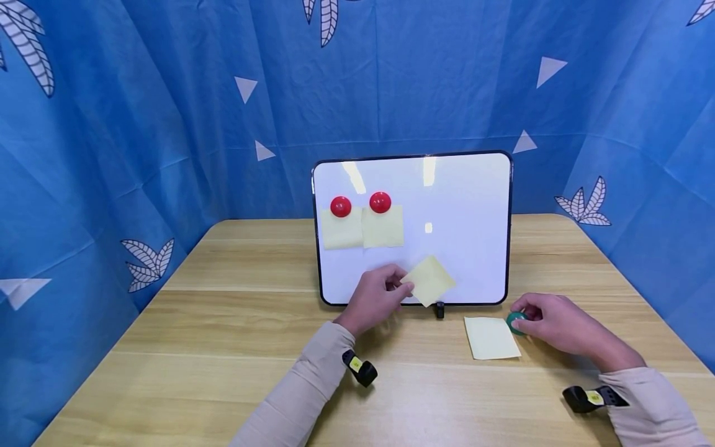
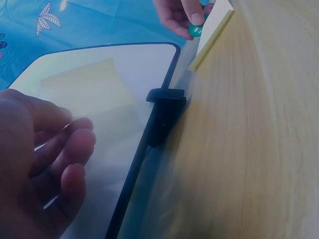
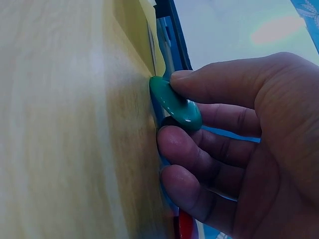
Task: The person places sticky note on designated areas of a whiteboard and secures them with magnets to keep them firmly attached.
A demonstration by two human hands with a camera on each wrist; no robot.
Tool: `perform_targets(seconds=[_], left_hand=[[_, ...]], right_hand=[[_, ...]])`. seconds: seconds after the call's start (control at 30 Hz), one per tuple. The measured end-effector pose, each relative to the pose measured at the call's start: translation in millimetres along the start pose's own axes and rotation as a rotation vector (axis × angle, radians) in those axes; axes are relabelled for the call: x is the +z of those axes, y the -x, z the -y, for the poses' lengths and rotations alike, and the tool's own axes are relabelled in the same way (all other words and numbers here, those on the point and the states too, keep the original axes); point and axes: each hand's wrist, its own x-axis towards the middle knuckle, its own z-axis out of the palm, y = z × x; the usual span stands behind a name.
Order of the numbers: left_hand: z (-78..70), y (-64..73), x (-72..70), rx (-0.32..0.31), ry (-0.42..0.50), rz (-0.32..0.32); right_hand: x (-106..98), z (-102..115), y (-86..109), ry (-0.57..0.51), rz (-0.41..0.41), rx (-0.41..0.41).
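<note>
My left hand [image 1: 377, 297] pinches a pale yellow sticky note [image 1: 429, 281] by its left corner. The note is turned like a diamond in front of the lower part of a small whiteboard [image 1: 463, 217]. At the right, my right hand [image 1: 561, 324] grips a round green magnet [image 3: 174, 103] between thumb and fingers, low over the table. Just left of that magnet lies another sticky note [image 1: 493, 338] on the tabletop. Two red round magnets, one left [image 1: 341, 207] and one right [image 1: 380, 202], sit at the top edges of two notes on the board's left half.
The whiteboard stands upright on the wooden table [image 1: 223, 347], with a black foot [image 1: 440, 310] at its lower edge. A blue patterned curtain [image 1: 424, 93] hangs behind and at both sides. Below my right fingers, a red object [image 3: 185, 224] shows in the right wrist view.
</note>
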Motion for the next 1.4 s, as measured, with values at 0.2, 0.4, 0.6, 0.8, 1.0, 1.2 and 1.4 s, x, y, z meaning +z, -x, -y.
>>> perform_targets(seconds=[0.2, 0.4, 0.6, 0.8, 1.0, 1.2, 1.4], left_hand=[[0.5, -0.6, -0.2, -0.008, 0.004, -0.003], [1.1, -0.6, -0.3, -0.019, 0.009, -0.009], [1.0, -0.5, -1.2, -0.029, 0.020, -0.011], [0.3, -0.9, -3.4, -0.034, 0.057, -0.023], [-2.3, -2.4, -1.9, -0.043, 0.076, -0.031], [-4.6, -3.1, -1.9, -0.045, 0.103, -0.048], [-3.1, -4.3, -3.2, -0.056, 0.129, -0.065]], right_hand=[[0.8, -0.4, -0.6, -0.004, 0.002, -0.004], [0.8, 1.4, -0.6, -0.003, -0.004, -0.009], [-1.3, 5.9, -2.3, 0.006, -0.079, -0.010], [-2.2, 10.9, -2.8, -0.016, -0.155, 0.008], [-0.8, 12.9, -1.2, -0.026, -0.262, 0.013], [1.3, 16.8, -1.9, -0.026, -0.347, -0.003], [4.3, 24.8, -4.2, -0.048, -0.377, -0.026]])
